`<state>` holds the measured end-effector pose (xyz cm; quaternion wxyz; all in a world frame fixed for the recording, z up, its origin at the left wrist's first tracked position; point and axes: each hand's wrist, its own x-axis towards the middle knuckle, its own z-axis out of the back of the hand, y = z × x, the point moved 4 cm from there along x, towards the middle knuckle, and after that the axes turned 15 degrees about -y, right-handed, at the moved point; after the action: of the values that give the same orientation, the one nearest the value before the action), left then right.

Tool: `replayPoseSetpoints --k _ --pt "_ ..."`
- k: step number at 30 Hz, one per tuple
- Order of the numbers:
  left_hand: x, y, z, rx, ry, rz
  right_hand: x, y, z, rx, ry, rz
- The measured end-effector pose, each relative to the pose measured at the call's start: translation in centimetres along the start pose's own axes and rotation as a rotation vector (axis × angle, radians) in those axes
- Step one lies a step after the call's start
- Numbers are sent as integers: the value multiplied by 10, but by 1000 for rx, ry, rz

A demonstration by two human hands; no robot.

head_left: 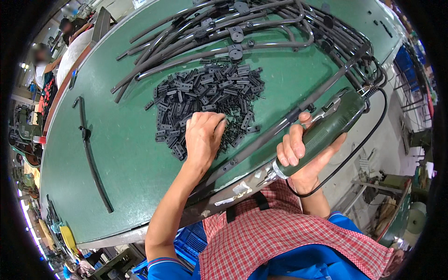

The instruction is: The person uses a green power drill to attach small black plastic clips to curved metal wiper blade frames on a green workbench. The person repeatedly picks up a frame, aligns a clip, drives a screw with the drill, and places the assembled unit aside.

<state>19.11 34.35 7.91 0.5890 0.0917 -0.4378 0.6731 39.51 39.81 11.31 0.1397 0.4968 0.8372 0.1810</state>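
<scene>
My right hand (305,144) is wrapped round a green electric screwdriver (333,126), its bit end pointing down-left over the table's near edge. A black cord runs from its rear end. My left hand (204,135) reaches into a heap of small black plastic blocks (210,88) with holes in them. Its fingers are curled and closed beside a patch of small dark screws (237,114); whatever they hold is hidden. Between the heap and the screwdriver, a bent dark metal tube (275,130) lies slantwise along the table edge, passing behind my right fingers.
The green table (135,186) has a curved, worn rim. A stack of bent tube frames (224,32) with round black fittings lies at the far side. One thin tube (88,149) lies apart on the left. A blue crate (191,242) stands below the table edge. Other people are at far left.
</scene>
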Motion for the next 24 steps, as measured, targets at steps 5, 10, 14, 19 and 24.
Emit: replayPoseSetpoints --k 5,10,14,19,24 --pt "-4 -25 28 -183 106 -10 17 5 -40 25 -8 166" --pt "-18 -43 53 -430 162 -17 20 1 -73 12 170 328" --pt "-22 -39 54 -489 188 51 12 -6 -82 -38 257 338" --pt "-20 -44 60 -480 279 33 9 -8 -85 0 266 324" --pt "-17 -47 59 -509 233 -28 6 -6 -85 3 256 335"
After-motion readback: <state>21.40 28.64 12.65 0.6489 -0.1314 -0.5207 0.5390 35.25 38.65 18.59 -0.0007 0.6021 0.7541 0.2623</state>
